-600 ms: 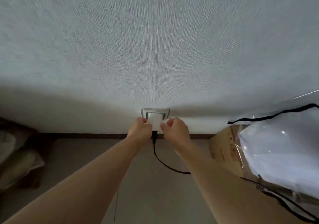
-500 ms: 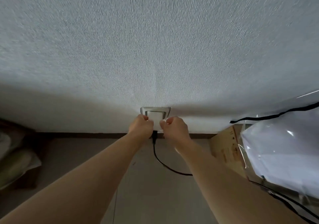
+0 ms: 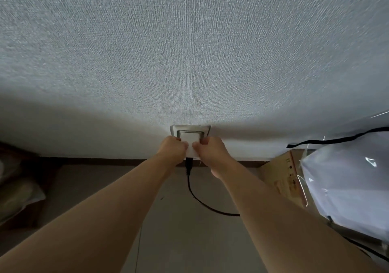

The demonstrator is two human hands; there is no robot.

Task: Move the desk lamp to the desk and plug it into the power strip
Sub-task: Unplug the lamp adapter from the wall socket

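A white plug adapter [image 3: 189, 142] sits in a silver-framed wall socket [image 3: 190, 129] low on the textured wall. My left hand [image 3: 173, 148] pinches the adapter's left side and my right hand [image 3: 210, 149] pinches its right side, fingertips nearly meeting over its front. A black cable [image 3: 196, 197] hangs from the adapter's underside and curves right across the floor until my right forearm hides it. The lamp itself, the desk and the power strip are out of view.
A cardboard box [image 3: 283, 175] stands against the wall at right, with a clear plastic-wrapped bundle [image 3: 347, 180] in front of it and another black cord [image 3: 336, 139] across its top. Bags [image 3: 16, 190] lie on the floor at left. A dark skirting [image 3: 94, 161] runs along the wall.
Both hands have stayed on the adapter, their fingertips closing a little nearer together. The view has shifted slightly; the cable hangs the same way.
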